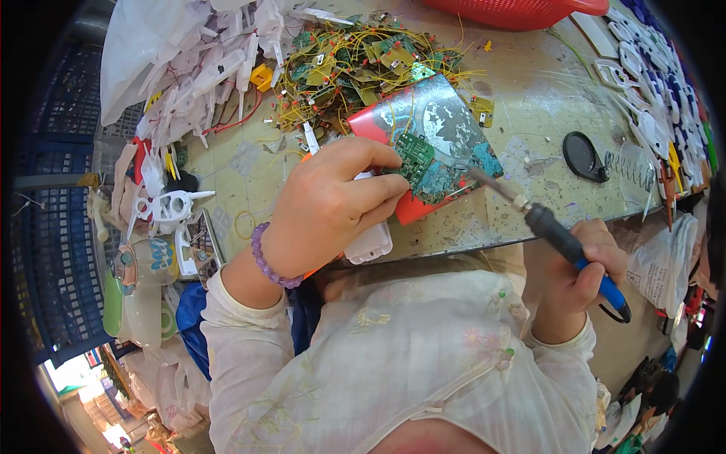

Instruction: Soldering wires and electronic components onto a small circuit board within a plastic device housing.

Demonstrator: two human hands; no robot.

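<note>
A small green circuit board (415, 157) is pinched between the thumb and fingers of my left hand (333, 193). It lies over a red pad (446, 121) with a worn, grey and teal patched surface. My right hand (586, 268) is closed around the blue and black handle of a soldering iron (556, 233). The iron's metal shaft points up and left, its tip over the pad's right part, just right of the board. Beneath my left hand is a white plastic casing (370, 244), partly hidden by the fingers.
Behind the pad is a heap of circuit boards with yellow wires (363, 68). White plastic parts (215, 72) are piled at far left, more white casings (643, 83) at far right. A red basket (507, 11) stands at the back. A black round lid (584, 157) lies near a soldering-iron spring holder (629, 168).
</note>
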